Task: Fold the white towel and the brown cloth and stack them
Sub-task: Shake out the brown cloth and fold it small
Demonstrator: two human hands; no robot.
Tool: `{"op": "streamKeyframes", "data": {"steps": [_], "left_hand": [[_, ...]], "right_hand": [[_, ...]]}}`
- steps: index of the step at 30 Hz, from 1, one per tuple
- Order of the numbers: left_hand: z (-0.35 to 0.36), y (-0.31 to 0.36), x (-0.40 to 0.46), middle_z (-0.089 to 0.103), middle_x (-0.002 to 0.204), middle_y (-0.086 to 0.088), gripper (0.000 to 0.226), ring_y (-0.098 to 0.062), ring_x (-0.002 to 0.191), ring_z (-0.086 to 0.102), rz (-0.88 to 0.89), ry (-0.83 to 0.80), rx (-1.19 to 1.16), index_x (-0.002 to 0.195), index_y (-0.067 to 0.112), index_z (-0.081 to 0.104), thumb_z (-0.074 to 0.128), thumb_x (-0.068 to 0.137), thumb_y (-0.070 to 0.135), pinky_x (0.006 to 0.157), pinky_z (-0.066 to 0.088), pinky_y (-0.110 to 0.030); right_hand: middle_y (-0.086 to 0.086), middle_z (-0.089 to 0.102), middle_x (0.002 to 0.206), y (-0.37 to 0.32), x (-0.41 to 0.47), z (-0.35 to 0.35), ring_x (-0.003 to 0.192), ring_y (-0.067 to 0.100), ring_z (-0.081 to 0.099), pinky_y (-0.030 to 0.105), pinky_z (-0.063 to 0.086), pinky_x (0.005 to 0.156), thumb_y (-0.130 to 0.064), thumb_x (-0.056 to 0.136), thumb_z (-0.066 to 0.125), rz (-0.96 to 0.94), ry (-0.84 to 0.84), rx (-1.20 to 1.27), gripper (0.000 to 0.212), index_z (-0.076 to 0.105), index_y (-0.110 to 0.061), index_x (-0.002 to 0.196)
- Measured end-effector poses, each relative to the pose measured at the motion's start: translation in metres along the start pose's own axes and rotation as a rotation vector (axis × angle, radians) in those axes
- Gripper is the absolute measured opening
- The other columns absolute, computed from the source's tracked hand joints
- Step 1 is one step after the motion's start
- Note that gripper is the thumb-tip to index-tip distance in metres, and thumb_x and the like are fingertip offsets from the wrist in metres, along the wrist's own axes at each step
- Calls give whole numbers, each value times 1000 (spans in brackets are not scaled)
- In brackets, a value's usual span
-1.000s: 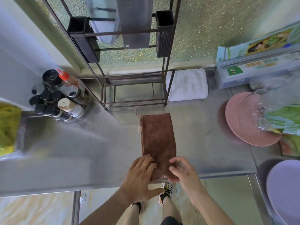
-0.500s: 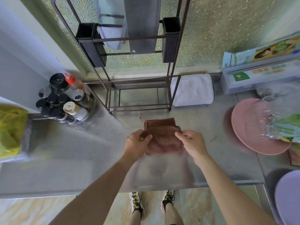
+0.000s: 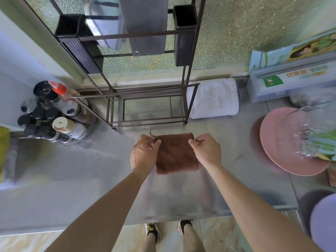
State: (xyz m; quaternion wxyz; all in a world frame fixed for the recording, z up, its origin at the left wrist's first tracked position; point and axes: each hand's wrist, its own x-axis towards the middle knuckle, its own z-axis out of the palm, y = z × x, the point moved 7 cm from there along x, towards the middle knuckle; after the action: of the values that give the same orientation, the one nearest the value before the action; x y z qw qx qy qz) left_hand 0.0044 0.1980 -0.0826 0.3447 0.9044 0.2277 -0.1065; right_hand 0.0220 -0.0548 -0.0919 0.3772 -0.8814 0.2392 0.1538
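The brown cloth point(image 3: 175, 153) lies folded into a small square on the grey counter point(image 3: 72, 179), a thin loop sticking out at its far left corner. My left hand point(image 3: 144, 153) pinches its far left corner. Its far right corner is pinched by my right hand point(image 3: 206, 151). The white towel point(image 3: 215, 98) rests folded at the back of the counter, to the right of the rack and apart from the brown cloth.
A brown metal rack point(image 3: 147, 104) stands behind the cloth. Spice bottles point(image 3: 52, 115) crowd the left. A pink plate point(image 3: 285, 142) under clear plastic sits on the right, a purple plate point(image 3: 323, 220) near the front right, boxes point(image 3: 291, 77) at the back right.
The brown cloth was a long strip; both hands carried its near end away from me over the far end, halving it into a square. The hands now rest at its far corners.
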Motion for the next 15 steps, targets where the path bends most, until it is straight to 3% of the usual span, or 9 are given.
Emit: {"op": "streamKeyframes", "data": {"steps": [3,6,9,13,15], "left_hand": [[-8,18,-28,61,109,-3,22,-22,98,55,408,149,157,108,20,60,67,93,34,78,51,-37],[17,21,-55,59,136,-5,30,-27,127,54,736,56,314,123,22,64,66,95,31,102,50,-42],[47,3,-65,33,163,-7,48,-24,152,27,769,-94,494,147,29,46,50,101,43,119,35,-44],[55,-3,-68,14,169,-4,56,-22,156,8,706,-164,574,155,34,32,37,102,53,125,20,-45],[55,-3,-71,13,169,-6,62,-23,156,6,708,-171,602,156,34,30,37,100,61,125,13,-45]], "right_hand": [[-4,68,85,13,-27,-5,79,18,63,29,44,70,-48,83,71,7,60,17,37,56,-21,103],[-7,69,83,31,-53,0,79,19,63,29,41,71,-48,80,75,81,48,33,41,56,-21,104],[-5,71,83,39,-65,10,83,21,65,29,40,72,-40,82,76,119,19,66,36,59,-18,105],[0,72,82,41,-62,13,81,22,70,31,49,74,-26,83,76,102,43,178,26,58,-22,101],[-2,67,91,37,-62,14,77,14,69,26,57,74,-22,79,80,-23,4,210,34,54,-28,100]]}}
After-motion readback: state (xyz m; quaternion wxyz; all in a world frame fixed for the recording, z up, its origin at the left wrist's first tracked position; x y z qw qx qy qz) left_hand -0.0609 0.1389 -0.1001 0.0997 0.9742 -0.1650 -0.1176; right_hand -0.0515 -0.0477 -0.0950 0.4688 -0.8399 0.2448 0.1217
